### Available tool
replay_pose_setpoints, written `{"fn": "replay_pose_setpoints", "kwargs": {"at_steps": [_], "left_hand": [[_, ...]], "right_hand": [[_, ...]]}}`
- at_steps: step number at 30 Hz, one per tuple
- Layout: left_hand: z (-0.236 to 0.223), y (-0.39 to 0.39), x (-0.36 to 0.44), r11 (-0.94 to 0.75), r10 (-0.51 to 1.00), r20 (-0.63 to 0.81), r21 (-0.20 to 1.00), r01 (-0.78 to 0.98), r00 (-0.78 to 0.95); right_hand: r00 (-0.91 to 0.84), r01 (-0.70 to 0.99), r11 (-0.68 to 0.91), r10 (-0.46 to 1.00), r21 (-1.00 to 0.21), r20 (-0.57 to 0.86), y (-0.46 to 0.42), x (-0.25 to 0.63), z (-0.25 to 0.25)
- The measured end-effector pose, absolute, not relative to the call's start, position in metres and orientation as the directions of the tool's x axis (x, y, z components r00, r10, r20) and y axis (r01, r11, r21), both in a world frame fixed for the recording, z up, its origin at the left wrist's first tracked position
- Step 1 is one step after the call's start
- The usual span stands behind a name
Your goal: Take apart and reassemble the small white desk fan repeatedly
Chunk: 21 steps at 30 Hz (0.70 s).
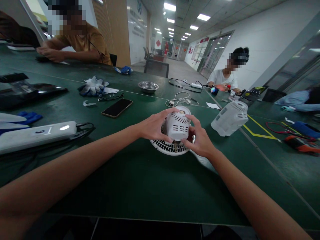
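A white slotted motor cover sits over the back of a small fan, between my two hands. My left hand grips the cover's left side, thumb low and fingers over its top. From the right, my right hand holds the cover with thumb and fingers curved round its edge. Under it lies the round white fan grille, flat on the green table. Part of the motor shows below the cover's lower edge. The inside of the cover is hidden.
Right of my hands stands a white plastic housing. A phone, a metal bowl, a white cable and gloves lie beyond. A white power bank-like case is at left. Several people sit around the table.
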State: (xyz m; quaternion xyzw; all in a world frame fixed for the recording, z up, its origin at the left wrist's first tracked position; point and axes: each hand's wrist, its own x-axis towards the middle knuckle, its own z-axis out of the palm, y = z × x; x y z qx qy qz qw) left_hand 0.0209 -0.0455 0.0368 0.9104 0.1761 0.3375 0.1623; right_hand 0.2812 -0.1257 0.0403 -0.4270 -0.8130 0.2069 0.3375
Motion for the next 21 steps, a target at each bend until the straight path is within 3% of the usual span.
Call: {"fn": "replay_pose_setpoints", "kwargs": {"at_steps": [3,7,11,15,17,19,21], "left_hand": [[0.035,-0.054,0.027,-0.855,0.510,0.549,0.404,0.325,0.662],[0.032,-0.067,0.037,-0.788,0.611,0.530,0.338,0.515,0.587],[0.025,-0.062,0.033,-0.838,0.545,0.582,0.355,0.414,0.604],[0.011,-0.047,0.025,-0.679,0.725,0.594,0.531,0.507,0.348],[0.004,-0.041,0.021,-0.510,0.854,0.475,0.691,0.512,0.211],[-0.002,-0.036,0.017,-0.383,0.924,0.327,0.801,0.459,0.200],[-0.005,-0.032,0.014,-0.338,0.939,0.281,0.864,0.372,0.200]], "right_hand": [[-0.376,0.585,0.539,0.842,-0.606,0.386,-0.125,0.280,0.041],[-0.250,0.712,0.530,0.805,-0.462,0.538,-0.124,0.278,0.038],[-0.212,0.738,0.525,0.776,-0.424,0.594,-0.118,0.286,0.033],[-0.132,0.713,0.431,0.857,-0.553,0.498,-0.111,0.299,0.028],[-0.132,0.689,0.404,0.886,-0.602,0.444,-0.109,0.304,0.027],[-0.136,0.670,0.397,0.896,-0.628,0.422,-0.108,0.306,0.026],[-0.115,0.647,0.390,0.900,-0.656,0.421,-0.109,0.307,0.027]]}}
